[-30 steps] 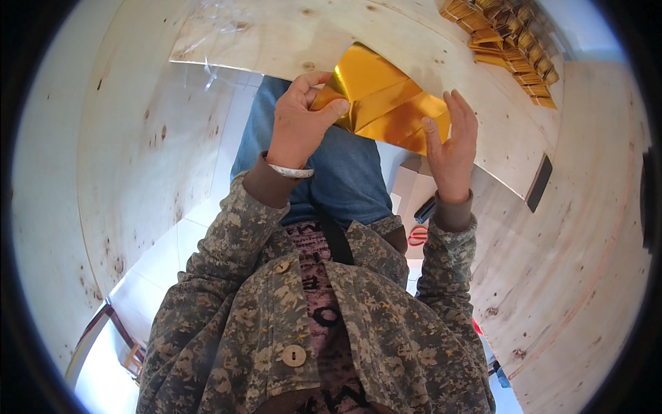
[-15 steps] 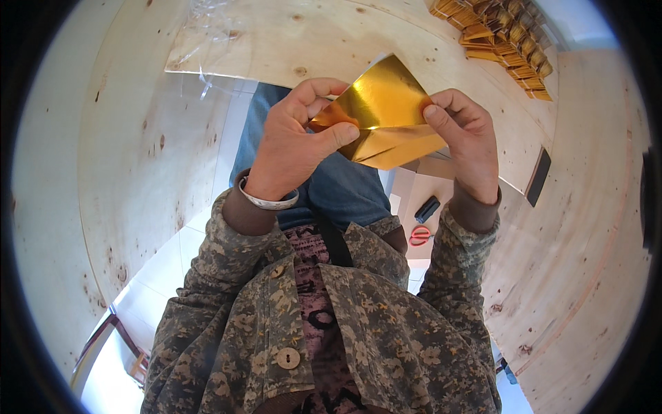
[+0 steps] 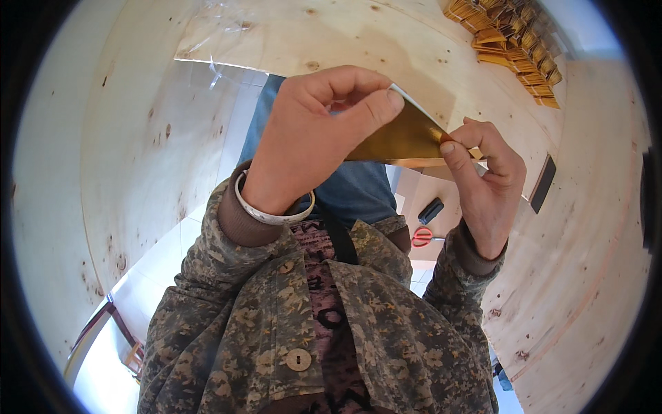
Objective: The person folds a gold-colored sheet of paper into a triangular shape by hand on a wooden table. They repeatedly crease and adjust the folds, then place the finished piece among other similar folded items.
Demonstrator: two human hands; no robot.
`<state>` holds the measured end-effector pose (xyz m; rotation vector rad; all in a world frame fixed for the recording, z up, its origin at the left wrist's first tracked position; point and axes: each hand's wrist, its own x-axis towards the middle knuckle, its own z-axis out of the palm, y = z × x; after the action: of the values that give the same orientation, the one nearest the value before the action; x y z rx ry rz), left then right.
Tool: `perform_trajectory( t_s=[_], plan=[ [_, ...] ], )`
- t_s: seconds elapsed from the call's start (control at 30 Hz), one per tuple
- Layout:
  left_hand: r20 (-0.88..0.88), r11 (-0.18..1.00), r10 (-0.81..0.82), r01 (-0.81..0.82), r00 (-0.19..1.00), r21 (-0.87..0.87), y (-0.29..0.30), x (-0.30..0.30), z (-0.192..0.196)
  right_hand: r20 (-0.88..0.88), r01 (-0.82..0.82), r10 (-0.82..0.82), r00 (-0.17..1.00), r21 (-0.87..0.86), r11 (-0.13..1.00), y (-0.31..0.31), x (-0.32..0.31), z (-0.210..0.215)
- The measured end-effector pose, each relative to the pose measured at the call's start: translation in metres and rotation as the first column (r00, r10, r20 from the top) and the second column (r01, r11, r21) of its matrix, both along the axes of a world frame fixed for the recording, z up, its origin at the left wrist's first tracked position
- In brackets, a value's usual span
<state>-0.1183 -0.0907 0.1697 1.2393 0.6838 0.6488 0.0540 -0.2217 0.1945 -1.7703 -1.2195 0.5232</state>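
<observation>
A sheet of shiny gold foil paper (image 3: 400, 138), folded to a slanting shape with a pale edge along its top, hangs between my two hands above my lap. My left hand (image 3: 324, 121) pinches its upper end between thumb and fingers, and covers much of its left part. At the right corner, my right hand (image 3: 486, 169) grips the paper between thumb and forefinger. A silvery bracelet (image 3: 276, 219) circles my left wrist.
Bundles of folded gold paper (image 3: 514, 45) lie at the far right on the plywood tabletop (image 3: 331, 38). Clear plastic wrap (image 3: 210, 34) is at the far left. Below the table's right part, a black object (image 3: 431, 210) and red-handled scissors (image 3: 422, 237) rest on cardboard (image 3: 441, 190).
My left hand has risen and moved right over the paper, lifting its edge and folding it over. My right hand has shifted right and down. The broad gold face has become a narrower slanting one.
</observation>
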Motion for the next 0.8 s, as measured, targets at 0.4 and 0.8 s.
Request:
perform_trajectory(
  t_s=[0.4, 0.8],
  plan=[
    [-0.015, 0.999, 0.039, -0.039, 0.999, -0.001, -0.0044, -0.0020, 0.0039, -0.046, -0.015, 0.015, 0.999, -0.007, 1.000, -0.0072, -0.0001, -0.0056],
    [-0.019, 0.999, 0.043, -0.043, 0.999, 0.007, -0.0039, -0.0032, 0.0015, -0.006, -0.025, 0.025, 1.000, -0.013, 1.000, -0.0068, -0.0006, -0.0071]
  ],
)
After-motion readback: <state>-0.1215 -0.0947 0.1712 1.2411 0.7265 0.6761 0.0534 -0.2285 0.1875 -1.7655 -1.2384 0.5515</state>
